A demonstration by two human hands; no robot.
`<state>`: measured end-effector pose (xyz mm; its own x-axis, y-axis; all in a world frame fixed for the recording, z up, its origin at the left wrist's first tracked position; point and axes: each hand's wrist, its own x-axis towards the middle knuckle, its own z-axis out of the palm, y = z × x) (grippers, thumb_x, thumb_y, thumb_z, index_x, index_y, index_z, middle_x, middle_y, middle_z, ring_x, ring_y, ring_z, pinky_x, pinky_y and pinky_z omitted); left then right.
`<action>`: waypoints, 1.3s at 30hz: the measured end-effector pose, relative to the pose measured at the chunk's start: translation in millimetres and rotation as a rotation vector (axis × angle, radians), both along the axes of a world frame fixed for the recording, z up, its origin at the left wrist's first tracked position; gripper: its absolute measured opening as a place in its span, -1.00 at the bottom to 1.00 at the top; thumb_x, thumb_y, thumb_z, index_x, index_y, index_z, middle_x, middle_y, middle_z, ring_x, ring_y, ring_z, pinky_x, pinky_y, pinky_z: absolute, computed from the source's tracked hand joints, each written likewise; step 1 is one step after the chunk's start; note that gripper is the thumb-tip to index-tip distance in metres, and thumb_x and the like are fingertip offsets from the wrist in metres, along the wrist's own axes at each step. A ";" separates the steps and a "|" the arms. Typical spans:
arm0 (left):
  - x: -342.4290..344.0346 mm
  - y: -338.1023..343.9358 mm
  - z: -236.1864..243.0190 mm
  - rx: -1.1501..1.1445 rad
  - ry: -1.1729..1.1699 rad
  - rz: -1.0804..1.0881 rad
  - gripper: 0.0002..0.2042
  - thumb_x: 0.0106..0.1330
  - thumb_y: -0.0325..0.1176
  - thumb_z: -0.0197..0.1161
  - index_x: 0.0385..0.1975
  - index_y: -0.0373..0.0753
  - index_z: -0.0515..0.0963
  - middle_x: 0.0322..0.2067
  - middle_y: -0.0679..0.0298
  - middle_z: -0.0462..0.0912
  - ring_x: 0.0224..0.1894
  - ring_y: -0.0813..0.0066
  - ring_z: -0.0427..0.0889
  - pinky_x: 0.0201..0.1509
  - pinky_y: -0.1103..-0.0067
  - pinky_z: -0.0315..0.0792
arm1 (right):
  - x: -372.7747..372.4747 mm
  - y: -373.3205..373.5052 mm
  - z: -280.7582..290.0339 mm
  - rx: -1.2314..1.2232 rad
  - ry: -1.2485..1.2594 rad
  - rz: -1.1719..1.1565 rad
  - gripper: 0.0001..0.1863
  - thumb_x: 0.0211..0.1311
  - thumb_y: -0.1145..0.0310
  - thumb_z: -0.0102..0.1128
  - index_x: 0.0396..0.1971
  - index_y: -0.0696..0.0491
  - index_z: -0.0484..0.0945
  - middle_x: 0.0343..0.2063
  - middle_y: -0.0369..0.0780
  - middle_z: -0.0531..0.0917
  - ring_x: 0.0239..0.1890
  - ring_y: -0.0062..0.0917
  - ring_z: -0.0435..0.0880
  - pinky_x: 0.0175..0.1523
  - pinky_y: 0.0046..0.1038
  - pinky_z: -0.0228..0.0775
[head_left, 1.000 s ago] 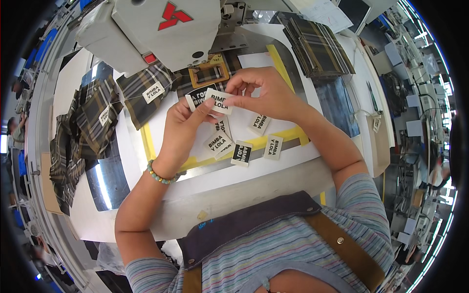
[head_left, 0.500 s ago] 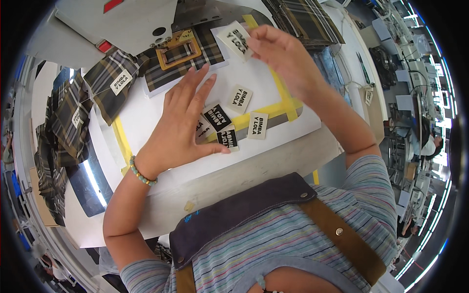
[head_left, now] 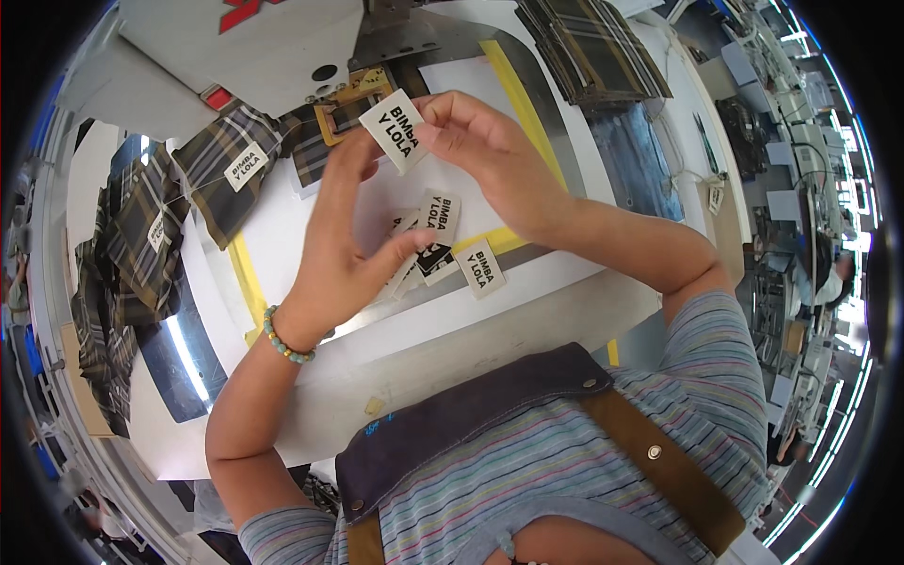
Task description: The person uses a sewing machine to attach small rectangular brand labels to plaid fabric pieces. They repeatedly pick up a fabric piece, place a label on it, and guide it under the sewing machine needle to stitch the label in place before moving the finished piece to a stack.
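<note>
Between the fingertips of my right hand (head_left: 499, 165) is a white fabric label (head_left: 394, 130) with black print, held up by one edge. My left hand (head_left: 339, 250) is open, thumb spread from the fingers; its fingertips are partly hidden behind that label, so contact there is unclear. Below the left thumb lie several overlapping labels, among them a white one (head_left: 444, 209) and a black one (head_left: 435, 264). Another white label (head_left: 480, 269) rests a little to their right. Beyond my left fingers, an orange-brown clamp frame (head_left: 330, 124) sits on plaid fabric (head_left: 303, 155).
A white sewing machine (head_left: 254, 52) stands over the far side of the work surface. Plaid pieces with labels (head_left: 221, 155) hang at the left, and a plaid stack (head_left: 598, 52) lies far right. Yellow tape (head_left: 535, 132) borders the white sheet.
My right hand has brought its label leftward, close to my left fingers. The loose white label near the pile now overlaps it, and less of the black labels shows.
</note>
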<state>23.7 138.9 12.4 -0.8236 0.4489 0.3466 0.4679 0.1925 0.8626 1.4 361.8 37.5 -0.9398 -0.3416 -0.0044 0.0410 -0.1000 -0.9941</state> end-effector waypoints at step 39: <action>-32.8 -31.4 7.2 -0.457 0.444 0.241 -0.63 0.26 -0.50 0.48 0.09 -0.32 0.69 0.09 0.16 0.77 0.20 0.08 0.63 0.25 0.29 0.57 | -143.8 -23.5 -1.1 0.952 0.306 0.151 -0.68 0.19 0.13 0.51 -0.26 0.09 0.89 -0.46 -0.20 0.83 -0.39 -0.48 0.77 -0.17 -0.37 0.58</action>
<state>-9.2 107.6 19.6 -0.7426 0.4524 0.4938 0.6570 0.6352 0.4061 -142.5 338.3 36.4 -0.8935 -0.4370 -0.1030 -0.2823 0.7252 -0.6280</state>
